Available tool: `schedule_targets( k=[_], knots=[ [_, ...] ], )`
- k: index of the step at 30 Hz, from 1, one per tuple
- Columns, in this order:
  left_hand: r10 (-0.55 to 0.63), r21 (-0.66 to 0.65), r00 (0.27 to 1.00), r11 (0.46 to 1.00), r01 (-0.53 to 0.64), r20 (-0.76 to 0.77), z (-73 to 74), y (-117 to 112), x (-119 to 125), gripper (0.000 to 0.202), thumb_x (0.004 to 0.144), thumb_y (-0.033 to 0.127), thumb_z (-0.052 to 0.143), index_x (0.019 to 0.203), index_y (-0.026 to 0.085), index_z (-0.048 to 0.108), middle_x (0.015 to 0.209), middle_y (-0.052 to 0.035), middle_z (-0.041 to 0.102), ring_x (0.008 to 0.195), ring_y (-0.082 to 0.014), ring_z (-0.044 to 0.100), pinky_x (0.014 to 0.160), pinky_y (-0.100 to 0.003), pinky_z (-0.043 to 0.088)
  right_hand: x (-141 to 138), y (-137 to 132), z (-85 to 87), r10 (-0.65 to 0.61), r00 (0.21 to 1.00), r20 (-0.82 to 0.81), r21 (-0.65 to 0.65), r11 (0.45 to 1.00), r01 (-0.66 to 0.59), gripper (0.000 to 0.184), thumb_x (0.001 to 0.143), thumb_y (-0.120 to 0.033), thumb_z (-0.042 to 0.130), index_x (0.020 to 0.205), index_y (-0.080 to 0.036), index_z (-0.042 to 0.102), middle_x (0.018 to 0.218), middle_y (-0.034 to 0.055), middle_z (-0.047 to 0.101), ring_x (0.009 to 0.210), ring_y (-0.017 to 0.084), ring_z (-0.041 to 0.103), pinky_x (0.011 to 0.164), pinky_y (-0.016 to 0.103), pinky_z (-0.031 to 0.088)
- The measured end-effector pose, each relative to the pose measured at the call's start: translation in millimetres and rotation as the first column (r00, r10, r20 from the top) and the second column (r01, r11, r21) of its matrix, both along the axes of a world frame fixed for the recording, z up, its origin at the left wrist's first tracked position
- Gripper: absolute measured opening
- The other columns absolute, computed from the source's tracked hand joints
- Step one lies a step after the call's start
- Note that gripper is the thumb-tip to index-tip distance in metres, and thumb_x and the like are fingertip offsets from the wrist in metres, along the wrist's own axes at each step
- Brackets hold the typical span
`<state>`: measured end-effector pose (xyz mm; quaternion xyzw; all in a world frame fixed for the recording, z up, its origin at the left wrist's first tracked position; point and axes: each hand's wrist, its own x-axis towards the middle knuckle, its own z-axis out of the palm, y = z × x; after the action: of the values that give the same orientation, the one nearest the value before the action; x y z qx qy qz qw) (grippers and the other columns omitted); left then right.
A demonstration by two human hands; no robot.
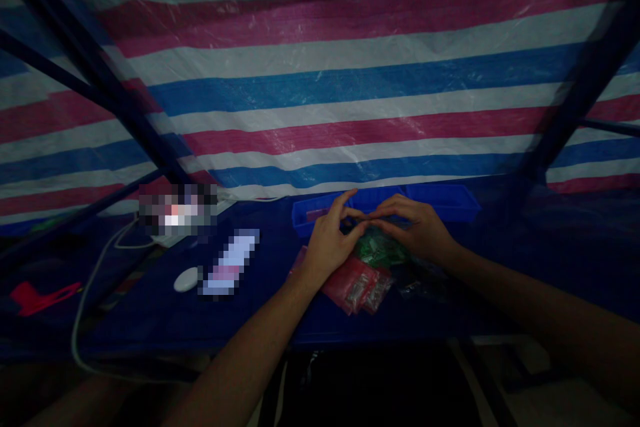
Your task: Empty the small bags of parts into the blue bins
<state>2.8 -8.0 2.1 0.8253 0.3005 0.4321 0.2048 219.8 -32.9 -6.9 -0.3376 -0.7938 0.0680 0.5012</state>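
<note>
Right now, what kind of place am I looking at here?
Probably a makeshift small-parts workstation, dimly lit. A striped tarp hangs behind a dark table; blue bins stand at its back, and red packets and a green packet lie under the left hand and right hand, fingertips together.

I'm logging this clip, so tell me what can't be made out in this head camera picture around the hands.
- What the left hand and right hand pinch between their fingertips: too small and dark.
- Contents of the blue tray: partly hidden behind both hands.
- Green packet: mostly covered by the hands.
- Contents of the red packets: dim, too small.
- Two patches left of the hands: pixelated.
</note>
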Motion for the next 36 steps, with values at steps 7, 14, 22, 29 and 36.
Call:
schedule_targets(
  k=[7,14,22,29,36],
  knots=[
    [0.149,0.077,0.989,0.986,-0.149,0.008,2.2,5,-3,0.032,0.097,0.025,0.063,0.129,0.02,0.063,0.107,-0.0057,0.077,0.093,-0.0186,0.073,0.085,-0.033,0.057,11,7,7.8,-0.31,0.923,-0.229,0.047,0.943,0.329,0.01,0.094,-0.032,0.07,0.097,-0.025,0.076,0.098,0.0065,0.076,0.083,0.023,0.068,0.074,0.039,0.057],
    [-0.008,0.096,0.954,0.995,0.038,-0.3,-4.9,5,-3,0.023,0.099,0.034,0.061,0.113,0.02,0.072,0.112,-0.0081,0.075,0.106,-0.0242,0.07,0.098,-0.042,0.055,31,30,-4.1,-0.333,0.942,-0.051,0.063,0.94,0.336,0.008,0.094,-0.026,0.068,0.096,-0.024,0.076,0.099,0.006,0.076,0.094,0.025,0.07,0.087,0.043,0.056],
    [-0.012,0.078,0.935,0.996,0.043,-0.354,-11.4,7,-4,0.031,0.101,0.036,0.058,0.125,0.02,0.069,0.121,-0.0106,0.073,0.114,-0.0259,0.068,0.103,-0.044,0.053,33,28,0.5,-0.282,0.955,0.09,0.063,0.959,0.277,0.013,0.097,-0.033,0.066,0.1,-0.025,0.076,0.096,0.0061,0.077,0.094,0.026,0.069,0.087,0.043,0.054],
    [0.011,0.093,0.94,0.995,0.022,-0.34,-8.9,7,-5,0.023,0.101,0.029,0.056,0.117,0.021,0.071,0.116,-0.0094,0.073,0.11,-0.0254,0.068,0.097,-0.043,0.055,29,24,-6.1,-0.012,0.952,0.306,-0.028,0.999,0.021,0.019,0.087,-0.028,0.077,0.106,-0.029,0.079,0.097,0.0047,0.078,0.1,0.026,0.067,0.087,0.043,0.058],
    [0.01,0.101,0.947,0.995,0.024,-0.32,-9.2,7,-5,0.024,0.102,0.03,0.055,0.118,0.02,0.07,0.114,-0.009,0.073,0.109,-0.025,0.068,0.098,-0.044,0.055,26,21,-4.8,-0.052,0.963,0.266,0.002,0.999,0.054,0.02,0.091,-0.022,0.071,0.107,-0.03,0.079,0.098,0.0039,0.078,0.101,0.026,0.068,0.087,0.044,0.058]
  ],
)
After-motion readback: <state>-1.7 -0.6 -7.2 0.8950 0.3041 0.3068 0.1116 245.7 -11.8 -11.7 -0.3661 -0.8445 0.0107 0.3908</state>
